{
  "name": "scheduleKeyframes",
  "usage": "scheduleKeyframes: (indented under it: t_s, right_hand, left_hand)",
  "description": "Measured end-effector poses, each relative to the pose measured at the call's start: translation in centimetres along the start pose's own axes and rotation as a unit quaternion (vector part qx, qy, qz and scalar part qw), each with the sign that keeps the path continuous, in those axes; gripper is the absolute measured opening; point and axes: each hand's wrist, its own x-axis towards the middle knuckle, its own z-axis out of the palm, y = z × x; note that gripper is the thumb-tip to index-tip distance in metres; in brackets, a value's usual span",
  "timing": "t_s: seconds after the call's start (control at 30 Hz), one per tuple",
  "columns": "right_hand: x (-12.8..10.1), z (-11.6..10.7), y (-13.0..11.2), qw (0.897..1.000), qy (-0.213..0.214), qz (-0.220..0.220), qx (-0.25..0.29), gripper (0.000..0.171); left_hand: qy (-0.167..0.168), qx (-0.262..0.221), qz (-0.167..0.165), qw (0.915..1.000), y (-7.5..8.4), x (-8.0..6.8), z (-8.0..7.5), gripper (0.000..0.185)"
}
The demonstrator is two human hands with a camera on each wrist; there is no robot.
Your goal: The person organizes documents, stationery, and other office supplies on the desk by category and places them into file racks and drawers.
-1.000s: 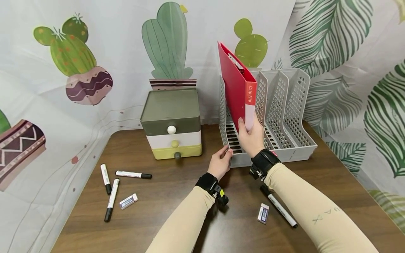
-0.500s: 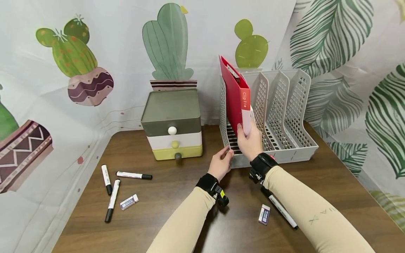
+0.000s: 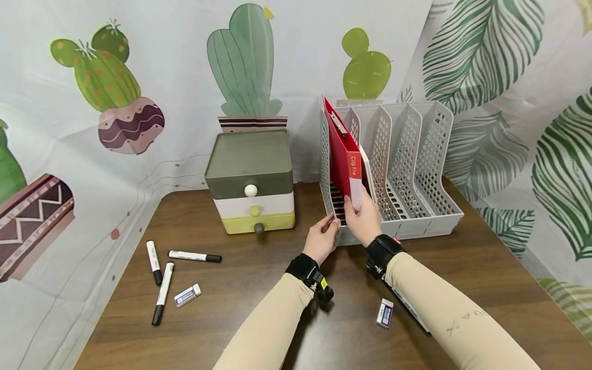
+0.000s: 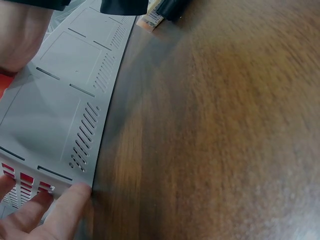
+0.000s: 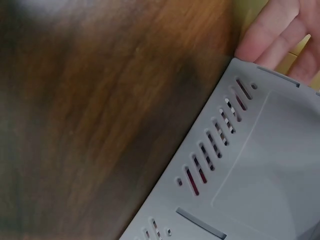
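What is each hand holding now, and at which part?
The right hand grips the red clip file at its spine's lower end. The left hand holds the grey file rack at its front-left corner.

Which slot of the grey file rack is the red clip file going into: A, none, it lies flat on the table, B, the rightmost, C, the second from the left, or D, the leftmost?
D: the red clip file, held by the right hand, stands in the grey file rack's leftmost slot.

Head view bright, even, sharp; soft short shadows under sleeved forearms on dark brown wooden table [image 3: 222,318]; slight wide-angle bowing at edges. Both wrist views blurred, wood grain smeared; pale grey perforated plastic file rack [image 5: 260,170] soft-focused.
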Motion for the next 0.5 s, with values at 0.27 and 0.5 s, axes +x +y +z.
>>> scheduleKeyframes:
  t_s: [0.27, 0.5]
  right_hand:
    - [-0.23, -0.05, 0.02, 1.000, -0.005, 0.007, 0.011, 0.055]
    - [-0.30, -0.15, 0.04, 0.999, 0.001, 0.017, 0.028, 0.058]
  left_hand:
    - [-0.001, 0.005, -0.003, 1.0000, -0.07, -0.03, -0.04, 0.051]
    - [0.002, 0.018, 0.007, 0.9998, -0.18, 0.20, -0.02, 0.052]
